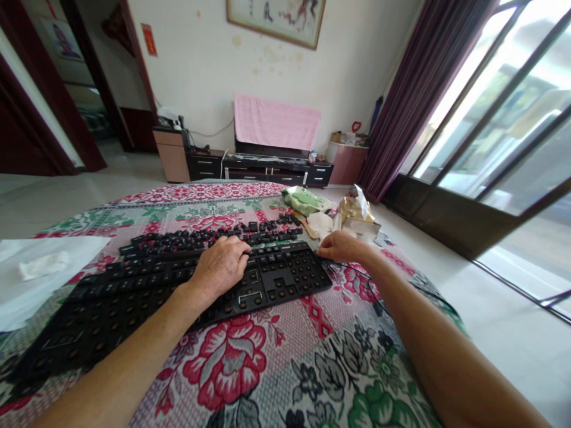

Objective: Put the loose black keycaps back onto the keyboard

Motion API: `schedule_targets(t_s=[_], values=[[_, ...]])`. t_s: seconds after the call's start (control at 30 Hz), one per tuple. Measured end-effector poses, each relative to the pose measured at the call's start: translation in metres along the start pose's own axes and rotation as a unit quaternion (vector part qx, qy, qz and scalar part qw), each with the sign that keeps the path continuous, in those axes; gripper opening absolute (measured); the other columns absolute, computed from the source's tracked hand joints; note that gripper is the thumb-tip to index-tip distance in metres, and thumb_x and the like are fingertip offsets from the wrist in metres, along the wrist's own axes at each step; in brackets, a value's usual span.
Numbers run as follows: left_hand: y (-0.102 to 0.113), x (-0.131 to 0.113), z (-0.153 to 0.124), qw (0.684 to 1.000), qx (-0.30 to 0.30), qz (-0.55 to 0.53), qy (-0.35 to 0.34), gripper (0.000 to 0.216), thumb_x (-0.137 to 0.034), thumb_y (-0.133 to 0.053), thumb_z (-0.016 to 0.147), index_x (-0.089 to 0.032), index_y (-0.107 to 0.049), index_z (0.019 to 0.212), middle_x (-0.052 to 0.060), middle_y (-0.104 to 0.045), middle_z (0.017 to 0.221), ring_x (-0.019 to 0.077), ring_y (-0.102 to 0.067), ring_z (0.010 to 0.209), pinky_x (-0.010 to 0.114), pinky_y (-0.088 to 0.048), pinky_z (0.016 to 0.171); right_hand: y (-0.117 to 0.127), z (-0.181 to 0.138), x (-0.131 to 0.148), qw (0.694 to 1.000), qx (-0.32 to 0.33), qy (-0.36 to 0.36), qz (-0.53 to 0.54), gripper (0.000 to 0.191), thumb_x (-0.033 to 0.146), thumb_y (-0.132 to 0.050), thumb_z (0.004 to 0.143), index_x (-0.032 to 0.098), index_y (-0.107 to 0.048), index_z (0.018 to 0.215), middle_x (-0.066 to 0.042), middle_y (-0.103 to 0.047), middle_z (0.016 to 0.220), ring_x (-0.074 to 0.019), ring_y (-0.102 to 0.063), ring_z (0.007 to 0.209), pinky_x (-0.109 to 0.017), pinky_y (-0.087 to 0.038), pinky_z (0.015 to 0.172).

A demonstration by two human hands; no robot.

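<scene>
A black computer keyboard point(279, 274) lies slantwise on the table, with many key positions bare and some keycaps still seated in its upper rows. Over its upper middle rests my left hand point(223, 264), fingers curled down and thumb close to the index finger; whatever is under the fingertips is hidden. My right hand point(339, 245) is closed in a pinch by the keyboard's upper right corner, and what it holds, if anything, cannot be made out. Loose black keycaps point(178, 241) are heaped along the keyboard's far side.
Beyond my right hand are a white tissue point(320, 223), a wooden-handled brush point(306, 226), a green packet point(306, 201) and a gold tissue pack point(355, 211). A dark cable point(372, 291) runs at the right. White paper point(49, 267) with a crumpled tissue lies left. A flowered tablecloth point(285, 362) covers the table.
</scene>
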State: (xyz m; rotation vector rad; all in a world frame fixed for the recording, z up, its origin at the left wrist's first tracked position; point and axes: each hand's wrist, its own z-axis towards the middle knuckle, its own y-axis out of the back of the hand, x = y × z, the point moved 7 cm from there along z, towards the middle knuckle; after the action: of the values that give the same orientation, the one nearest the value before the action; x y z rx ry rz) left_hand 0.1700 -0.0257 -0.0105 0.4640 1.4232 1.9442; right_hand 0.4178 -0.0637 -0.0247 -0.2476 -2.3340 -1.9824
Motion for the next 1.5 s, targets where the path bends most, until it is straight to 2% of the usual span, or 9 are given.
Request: schedule_targets(t_s=[0.23, 0.33, 0.5, 0.67, 0.97, 1.13, 1.27, 1.37, 1.5], values=[[0.001, -0.001, -0.001, 1.000, -0.005, 0.004, -0.001, 0.025, -0.025, -0.041, 0.078, -0.022, -0.063, 0.089, 0.002, -0.060, 0.091, 0.0179, -0.050, 0.084, 0.029, -0.042, 0.077, 0.000, 0.005, 0.001, 0.998, -0.047, -0.038, 0.016, 0.032, 0.039, -0.048, 0.071, 0.013, -0.065, 0.062, -0.002, -0.053, 0.050, -0.0100, -0.045, 0.046, -0.024, -0.029, 0.045], [0.001, -0.001, -0.001, 1.000, -0.006, 0.004, -0.005, 0.025, -0.026, -0.040, 0.078, -0.022, -0.063, 0.088, 0.002, -0.060, 0.090, 0.0183, -0.050, 0.084, 0.030, -0.042, 0.076, -0.002, 0.005, 0.002, 0.998, -0.033, -0.048, 0.038, 0.030, 0.037, -0.049, 0.070, 0.014, -0.062, 0.057, -0.001, -0.050, 0.047, -0.0093, -0.043, 0.045, -0.024, -0.029, 0.044], [0.000, 0.000, -0.001, 1.000, -0.008, 0.004, -0.007, 0.025, -0.026, -0.040, 0.078, -0.022, -0.063, 0.087, 0.002, -0.060, 0.089, 0.0180, -0.050, 0.083, 0.030, -0.042, 0.075, -0.005, 0.001, -0.001, 0.988, 0.002, -0.113, 0.105, 0.027, 0.036, -0.049, 0.068, 0.015, -0.057, 0.054, 0.000, -0.046, 0.046, -0.0085, -0.040, 0.041, -0.024, -0.029, 0.039], [0.000, 0.000, -0.001, 1.000, -0.004, 0.005, -0.001, 0.024, -0.026, -0.041, 0.078, -0.022, -0.063, 0.087, 0.002, -0.060, 0.090, 0.0182, -0.050, 0.084, 0.029, -0.042, 0.075, -0.004, -0.003, 0.001, 0.987, 0.035, -0.086, 0.134, 0.029, 0.037, -0.048, 0.069, 0.016, -0.050, 0.049, -0.002, -0.047, 0.045, -0.0090, -0.041, 0.040, -0.024, -0.031, 0.039], [0.000, 0.000, 0.000, 1.000, 0.003, -0.008, 0.005, 0.024, -0.027, -0.042, 0.078, -0.023, -0.063, 0.088, 0.003, -0.060, 0.089, 0.0180, -0.050, 0.085, 0.030, -0.041, 0.078, 0.018, -0.011, -0.004, 0.984, 0.018, -0.101, 0.146, 0.027, 0.040, -0.048, 0.071, 0.016, -0.057, 0.062, -0.006, -0.059, 0.055, -0.0134, -0.054, 0.049, -0.025, -0.040, 0.044], [0.000, 0.001, 0.000, 1.000, 0.002, -0.006, 0.006, 0.023, -0.027, -0.042, 0.078, -0.022, -0.062, 0.089, 0.003, -0.059, 0.090, 0.0183, -0.050, 0.085, 0.030, -0.042, 0.077, 0.036, -0.024, 0.020, 0.985, -0.001, -0.061, 0.159, 0.029, 0.042, -0.046, 0.073, 0.016, -0.056, 0.066, -0.004, -0.058, 0.052, -0.0107, -0.051, 0.045, -0.023, -0.039, 0.044], [0.001, 0.001, 0.001, 1.000, 0.001, -0.004, 0.011, 0.025, -0.027, -0.042, 0.078, -0.022, -0.059, 0.096, 0.003, -0.059, 0.090, 0.0189, -0.050, 0.085, 0.030, -0.042, 0.077, 0.034, -0.029, 0.045, 0.975, 0.026, -0.004, 0.220, 0.026, 0.040, -0.045, 0.075, 0.016, -0.054, 0.069, -0.005, -0.062, 0.060, -0.0094, -0.049, 0.044, -0.024, -0.038, 0.044], [0.001, 0.001, 0.001, 1.000, 0.006, -0.002, 0.015, 0.025, -0.027, -0.042, 0.078, -0.022, -0.058, 0.096, 0.004, -0.059, 0.090, 0.0185, -0.050, 0.086, 0.030, -0.041, 0.077, 0.029, -0.027, 0.053, 0.967, 0.029, 0.034, 0.252, 0.025, 0.039, -0.043, 0.077, 0.017, -0.053, 0.074, -0.006, -0.064, 0.068, -0.0083, -0.046, 0.044, -0.024, -0.036, 0.043], [0.000, 0.001, 0.001, 1.000, 0.011, 0.000, 0.013, 0.024, -0.027, -0.042, 0.078, -0.023, -0.060, 0.094, 0.003, -0.059, 0.092, 0.0179, -0.050, 0.086, 0.029, -0.041, 0.078, 0.025, -0.019, 0.053, 0.960, 0.011, 0.053, 0.273, 0.029, 0.038, -0.043, 0.078, 0.017, -0.054, 0.094, -0.003, -0.061, 0.063, -0.0082, -0.042, 0.043, -0.024, -0.032, 0.042]])
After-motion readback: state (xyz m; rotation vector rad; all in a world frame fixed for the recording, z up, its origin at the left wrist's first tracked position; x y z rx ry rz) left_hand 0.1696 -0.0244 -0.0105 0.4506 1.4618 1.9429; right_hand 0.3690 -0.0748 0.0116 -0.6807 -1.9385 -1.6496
